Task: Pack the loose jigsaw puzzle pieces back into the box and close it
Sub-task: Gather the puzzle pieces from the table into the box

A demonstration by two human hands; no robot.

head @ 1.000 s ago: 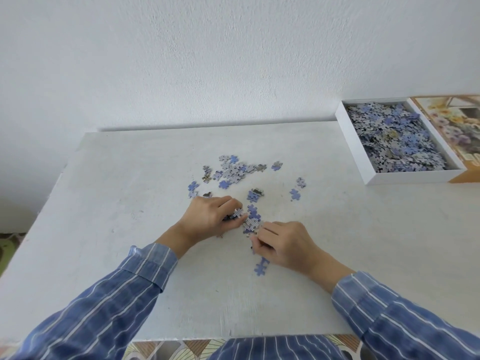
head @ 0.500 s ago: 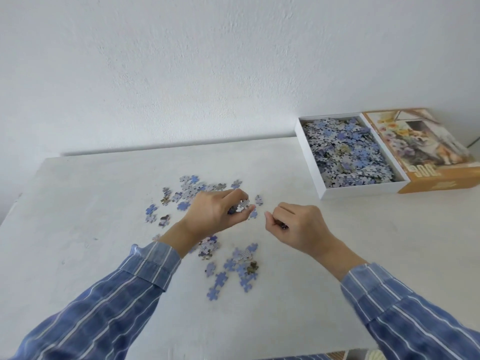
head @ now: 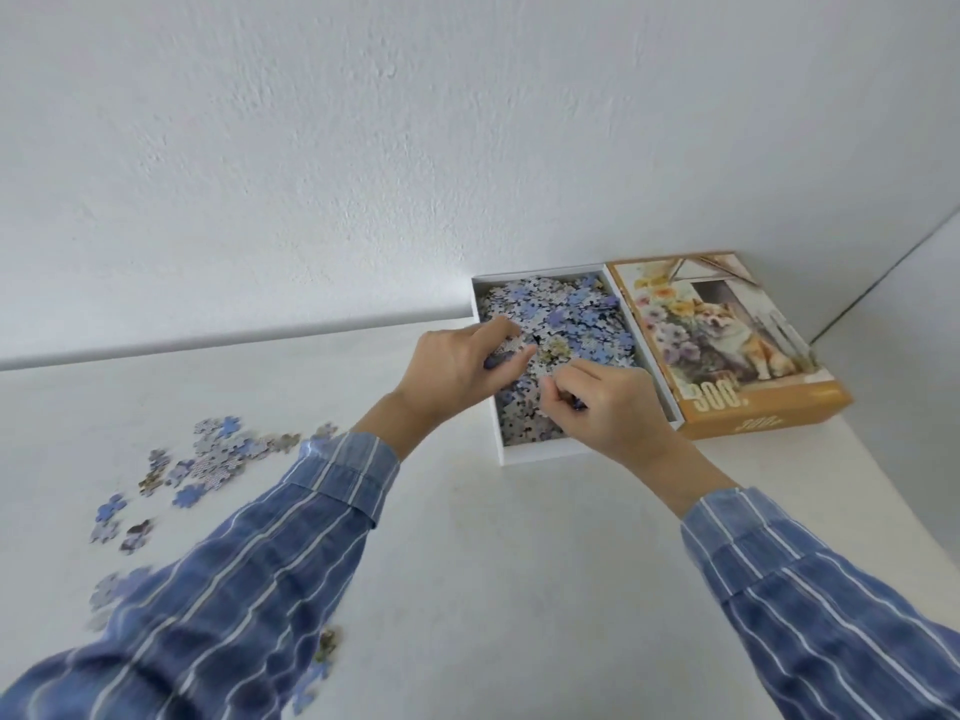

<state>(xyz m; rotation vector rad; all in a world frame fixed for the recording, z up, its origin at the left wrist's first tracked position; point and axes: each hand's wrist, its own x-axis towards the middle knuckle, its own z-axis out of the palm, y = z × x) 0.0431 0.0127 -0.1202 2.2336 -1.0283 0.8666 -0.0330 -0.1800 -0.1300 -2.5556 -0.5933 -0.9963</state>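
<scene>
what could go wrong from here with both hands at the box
1. The left hand and right hand hold pieces over the near end of the box; some may drop outside its wall onto the table.
2. The left sleeve lies close to the loose pieces and might sweep some off the edge.
3. The box looks nearly full, so the lid may not seat flat.

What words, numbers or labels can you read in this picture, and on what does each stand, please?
"300": large pale numerals on top of the orange box lid, near its front left corner.
Pale print on the lid's front side: too blurred to read.
No other readable text.
</scene>
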